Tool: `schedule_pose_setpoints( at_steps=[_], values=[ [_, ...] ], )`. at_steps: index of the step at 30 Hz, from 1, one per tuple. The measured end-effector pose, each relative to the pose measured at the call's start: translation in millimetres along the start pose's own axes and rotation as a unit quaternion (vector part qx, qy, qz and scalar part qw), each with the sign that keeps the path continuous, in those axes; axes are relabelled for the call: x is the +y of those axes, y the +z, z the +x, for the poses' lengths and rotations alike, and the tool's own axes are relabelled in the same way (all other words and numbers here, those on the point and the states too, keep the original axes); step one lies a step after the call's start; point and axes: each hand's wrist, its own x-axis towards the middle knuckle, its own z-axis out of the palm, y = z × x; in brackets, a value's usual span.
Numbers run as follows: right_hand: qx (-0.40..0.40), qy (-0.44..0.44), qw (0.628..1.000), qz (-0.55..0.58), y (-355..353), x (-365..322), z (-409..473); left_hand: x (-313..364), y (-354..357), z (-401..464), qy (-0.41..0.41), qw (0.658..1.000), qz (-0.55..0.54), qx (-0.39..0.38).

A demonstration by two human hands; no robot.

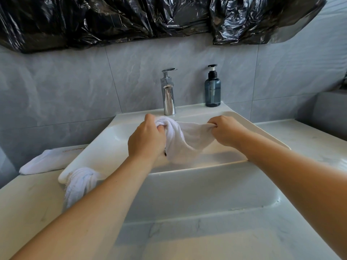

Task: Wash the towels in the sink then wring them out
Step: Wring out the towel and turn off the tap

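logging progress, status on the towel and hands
Left hand and right hand both grip towel over sink. Twisted towel on sink's left rim. Nothing in the way.

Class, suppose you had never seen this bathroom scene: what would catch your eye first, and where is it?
First, the two hands over the sink: the left hand and right hand each grip an end of a white towel that sags between them. Next, the crumpled black plastic sheet across the top of the wall. Then a twisted towel draped over the sink's near-left corner.
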Motion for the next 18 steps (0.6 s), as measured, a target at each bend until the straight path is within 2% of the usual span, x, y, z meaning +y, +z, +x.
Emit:
schedule_pose_setpoints(
  at_steps=[4,7,11,14,18],
  values=[
    [0.028,0.005,0.999,0.043,-3,-7,-2,4,1,0,-0.019,1.000,0.007,-0.011],
    [0.020,0.003,0.992,0.126,-4,-12,-5,4,1,1,-0.032,0.999,-0.002,-0.006],
    [-0.036,0.023,0.966,0.254,-6,-14,-10,2,-1,2,-0.036,0.999,-0.036,0.018],
    [-0.104,0.010,0.931,0.351,-5,-19,-12,4,-2,0,0.015,0.995,-0.095,-0.006],
    [-0.231,-0.001,0.924,0.306,4,-20,-13,7,-2,-3,0.095,0.980,-0.173,-0.011]
  ],
)
